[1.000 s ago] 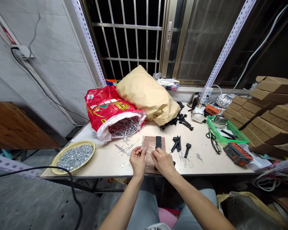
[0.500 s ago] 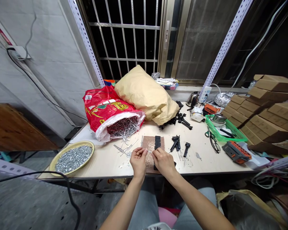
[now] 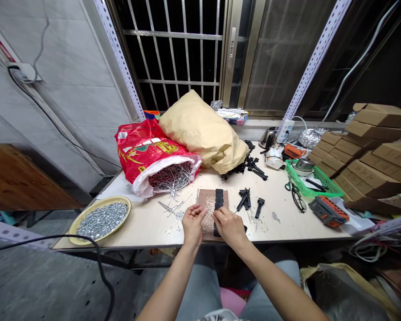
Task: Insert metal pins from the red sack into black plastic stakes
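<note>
My left hand and my right hand meet over a small brown board near the table's front edge. Both pinch the ends of a thin metal pin held between them. Small pale bits lie heaped on the board, with black plastic pieces at its right side. Loose metal pins lie just left of my left hand. They spill from an open red and white bag.
A yellow dish of small silver parts sits front left. A tan sack lies behind the board. Black handled parts, scissors, a green tray, an orange tool and stacked cardboard boxes fill the right.
My hands have stayed together over the board, with only small finger movement on the pin. The view shifted slightly.
</note>
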Demonstrator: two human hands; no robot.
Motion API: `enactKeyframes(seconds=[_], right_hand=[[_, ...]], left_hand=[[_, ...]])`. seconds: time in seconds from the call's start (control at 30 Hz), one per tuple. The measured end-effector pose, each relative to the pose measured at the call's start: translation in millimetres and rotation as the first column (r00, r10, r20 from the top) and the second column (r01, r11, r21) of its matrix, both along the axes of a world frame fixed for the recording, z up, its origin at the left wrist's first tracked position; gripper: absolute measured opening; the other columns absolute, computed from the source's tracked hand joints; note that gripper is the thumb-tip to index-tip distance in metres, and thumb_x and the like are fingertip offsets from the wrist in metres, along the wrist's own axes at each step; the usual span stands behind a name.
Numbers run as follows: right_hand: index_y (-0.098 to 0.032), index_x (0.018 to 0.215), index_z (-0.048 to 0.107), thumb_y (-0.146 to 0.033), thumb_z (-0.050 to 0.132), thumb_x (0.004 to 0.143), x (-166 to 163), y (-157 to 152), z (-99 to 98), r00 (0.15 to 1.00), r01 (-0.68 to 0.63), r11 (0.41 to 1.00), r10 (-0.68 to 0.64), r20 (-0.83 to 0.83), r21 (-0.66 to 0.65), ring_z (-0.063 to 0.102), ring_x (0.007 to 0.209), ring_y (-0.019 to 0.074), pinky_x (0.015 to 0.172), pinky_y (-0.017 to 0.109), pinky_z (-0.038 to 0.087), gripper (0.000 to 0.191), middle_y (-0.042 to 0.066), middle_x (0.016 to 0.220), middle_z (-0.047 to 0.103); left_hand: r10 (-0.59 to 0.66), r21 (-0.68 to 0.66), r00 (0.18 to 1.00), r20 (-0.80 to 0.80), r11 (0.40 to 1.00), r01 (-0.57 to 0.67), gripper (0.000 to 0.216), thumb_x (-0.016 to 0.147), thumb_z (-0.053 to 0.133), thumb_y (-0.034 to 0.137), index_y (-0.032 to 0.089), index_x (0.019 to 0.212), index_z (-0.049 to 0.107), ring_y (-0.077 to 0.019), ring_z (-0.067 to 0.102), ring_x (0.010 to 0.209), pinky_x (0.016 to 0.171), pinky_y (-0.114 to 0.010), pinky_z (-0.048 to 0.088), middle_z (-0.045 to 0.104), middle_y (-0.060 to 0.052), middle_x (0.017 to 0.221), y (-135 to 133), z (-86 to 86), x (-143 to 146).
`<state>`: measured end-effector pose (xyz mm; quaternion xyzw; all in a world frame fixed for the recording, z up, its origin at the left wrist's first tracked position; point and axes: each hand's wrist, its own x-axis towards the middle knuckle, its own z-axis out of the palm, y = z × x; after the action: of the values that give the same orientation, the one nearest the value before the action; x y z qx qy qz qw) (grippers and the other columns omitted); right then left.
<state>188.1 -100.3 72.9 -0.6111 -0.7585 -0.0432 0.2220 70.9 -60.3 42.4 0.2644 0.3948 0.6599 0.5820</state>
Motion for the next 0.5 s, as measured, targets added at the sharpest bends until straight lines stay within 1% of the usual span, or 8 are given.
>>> enactKeyframes(seconds=[0.1, 0.23, 0.4, 0.5], right_hand=[[-0.019, 0.083, 0.059, -0.026, 0.04, 0.09, 1.6, -0.1, -1.6, 0.999, -0.008, 1.0, 0.007, -0.047, -0.008, 0.055, 0.069, 0.0116, 0.054, 0.022, 0.033, 0.021, 0.003, 0.078, 0.058], [-0.019, 0.08, 0.055, -0.028, 0.041, 0.09, 5.0, 0.6, -5.8, 0.992, -0.018, 1.0, 0.017, -0.126, -0.008, 0.056, 0.07, 0.0117, 0.058, 0.021, 0.034, 0.019, 0.002, 0.075, 0.058], [-0.018, 0.077, 0.052, -0.028, 0.036, 0.091, 8.0, 0.2, -6.6, 0.996, -0.032, 0.999, 0.032, -0.087, 0.001, 0.055, 0.067, 0.0118, 0.056, 0.021, 0.033, 0.023, 0.002, 0.073, 0.057], [-0.018, 0.077, 0.052, -0.028, 0.034, 0.092, 8.7, 0.2, -7.6, 0.997, -0.037, 0.999, 0.036, -0.075, -0.014, 0.055, 0.066, 0.0119, 0.055, 0.021, 0.032, 0.025, 0.002, 0.073, 0.057]], left_hand=[[-0.004, 0.043, 0.999, -0.05, 0.999, 0.006, 0.039, 0.052, 0.074, 0.014, 0.014, 0.085, 0.053, -0.0074, 0.058, 0.066, 0.072, -0.022, 0.045, 0.061, 0.002, 0.068, -1.2, 0.2, 0.7], [-0.094, 0.057, 0.992, -0.084, 0.993, 0.099, 0.041, 0.055, 0.074, 0.016, 0.014, 0.091, 0.054, -0.0097, 0.06, 0.071, 0.075, -0.024, 0.045, 0.063, -0.001, 0.073, -2.3, 0.1, -0.6], [-0.185, 0.038, 0.975, -0.123, 0.981, 0.191, 0.044, 0.056, 0.073, 0.017, 0.013, 0.096, 0.056, -0.0099, 0.061, 0.071, 0.075, -0.024, 0.045, 0.064, -0.001, 0.073, -2.0, 0.0, -2.4], [-0.199, 0.053, 0.972, -0.126, 0.977, 0.207, 0.045, 0.056, 0.074, 0.016, 0.014, 0.097, 0.056, -0.0088, 0.06, 0.072, 0.075, -0.022, 0.045, 0.064, 0.0, 0.072, -2.2, -0.8, -1.8]])
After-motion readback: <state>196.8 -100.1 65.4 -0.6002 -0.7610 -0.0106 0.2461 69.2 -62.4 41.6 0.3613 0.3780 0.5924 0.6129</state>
